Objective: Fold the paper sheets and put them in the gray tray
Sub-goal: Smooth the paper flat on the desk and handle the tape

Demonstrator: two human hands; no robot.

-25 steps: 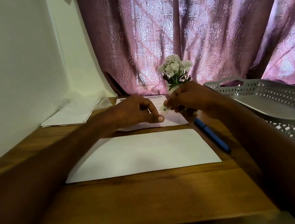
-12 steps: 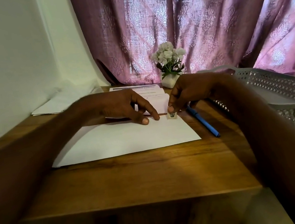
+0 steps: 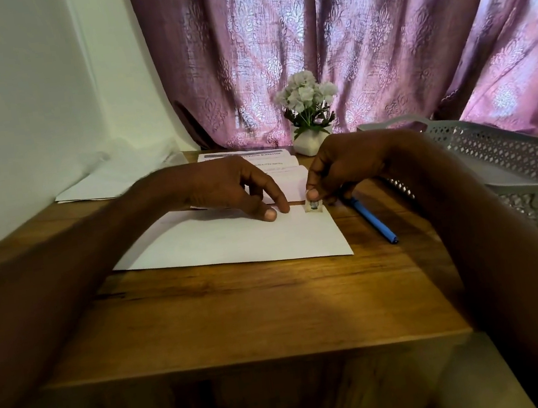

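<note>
A white paper sheet (image 3: 231,243) lies flat on the wooden table in front of me. My left hand (image 3: 234,188) rests on its far edge, with the thumb and index fingertip pressing down on it. My right hand (image 3: 341,166) pinches a small stamp-like piece (image 3: 313,207) against the sheet's far right corner. Behind the hands lie printed sheets (image 3: 247,156) and a folded white paper (image 3: 292,183). The gray perforated tray (image 3: 536,200) stands to the right, and no paper shows in the part I can see.
A blue pen (image 3: 371,217) lies between the sheet and the tray. A small white pot of flowers (image 3: 308,111) stands at the back before a pink curtain. Loose white papers (image 3: 102,185) sit at the back left against the wall.
Both hands came nearer, from over the printed sheets to the far edge of the white sheet. The right hand brought the small piece down onto the sheet's corner.
</note>
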